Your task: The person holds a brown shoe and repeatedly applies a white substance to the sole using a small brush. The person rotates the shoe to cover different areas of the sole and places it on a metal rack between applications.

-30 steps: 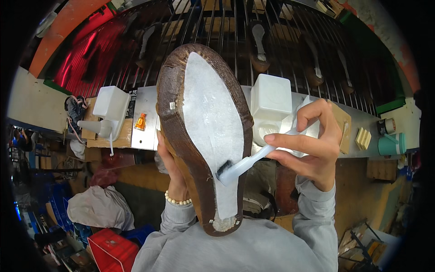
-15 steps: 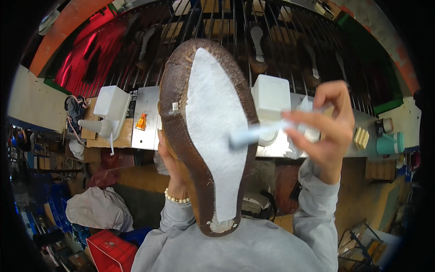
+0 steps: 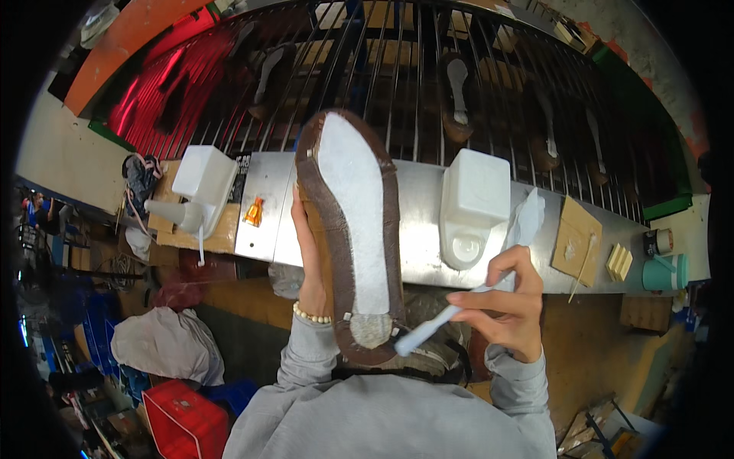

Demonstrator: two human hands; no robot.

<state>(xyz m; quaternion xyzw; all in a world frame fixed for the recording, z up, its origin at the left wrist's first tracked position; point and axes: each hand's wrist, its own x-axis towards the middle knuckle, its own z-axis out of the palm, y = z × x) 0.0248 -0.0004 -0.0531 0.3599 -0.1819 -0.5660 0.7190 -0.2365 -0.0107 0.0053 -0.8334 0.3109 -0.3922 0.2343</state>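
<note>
A brown shoe upper (image 3: 332, 229), bottom side up with a long white insole (image 3: 359, 206), is held upright in front of me. My left hand (image 3: 307, 264) grips it from its left side and behind, the fingers mostly hidden. In a pinch between thumb and fingers, my right hand (image 3: 506, 302) holds a pale brush (image 3: 430, 327). The brush's tip is at the right edge of the heel, touching it or very close; I cannot tell which. A rough, yellowish-grey patch (image 3: 372, 331) shows on the heel below the insole.
Beyond the shoe runs a metal-topped bench (image 3: 419, 203). On it stand two white plastic containers (image 3: 478, 183) (image 3: 205, 172), a small orange bottle (image 3: 254, 212), a cardboard piece (image 3: 575, 241) and a teal mug (image 3: 662, 272). Behind, more shoes (image 3: 457, 92) lie on a rack of metal bars (image 3: 397, 84).
The shoe has moved lower and farther from view. My right hand with the brush has gone down, from the insole's middle right to the heel's right edge.
</note>
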